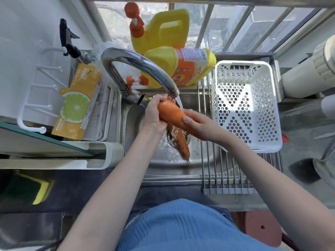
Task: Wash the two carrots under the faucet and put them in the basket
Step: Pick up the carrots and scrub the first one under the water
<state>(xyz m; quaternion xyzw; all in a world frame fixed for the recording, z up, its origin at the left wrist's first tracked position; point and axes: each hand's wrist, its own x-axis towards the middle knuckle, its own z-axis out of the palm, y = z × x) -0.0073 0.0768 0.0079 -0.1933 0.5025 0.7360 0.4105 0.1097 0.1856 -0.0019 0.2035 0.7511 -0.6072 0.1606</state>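
Both hands hold one clean carrot (pixel 172 113) over the sink (pixel 197 160), just under the spout of the faucet (pixel 145 67). The left hand (pixel 155 115) has its fingers curled round the thick far end, and the right hand (pixel 201 125) grips the thin near end, with the thumb lying flat on top. A stream of water (pixel 180 101) falls from the spout just to the right of the carrot's far end.

The second carrot (pixel 182 144) lies on the sink floor below the hands, still with brown dirt on it, and its tip points to the near edge. Water splashes around it at the drain.

The white basket (pixel 244 105) stands to the right of the sink on a metal rack (pixel 228 178), with nothing inside it. Its left rim is near the right hand, with a small open gap between them.

Two yellow bottles (pixel 163 51) stand and lie at the far edge, behind the faucet. On the left, a yellow box (pixel 78 104) leans in a tray beside the sink wall.
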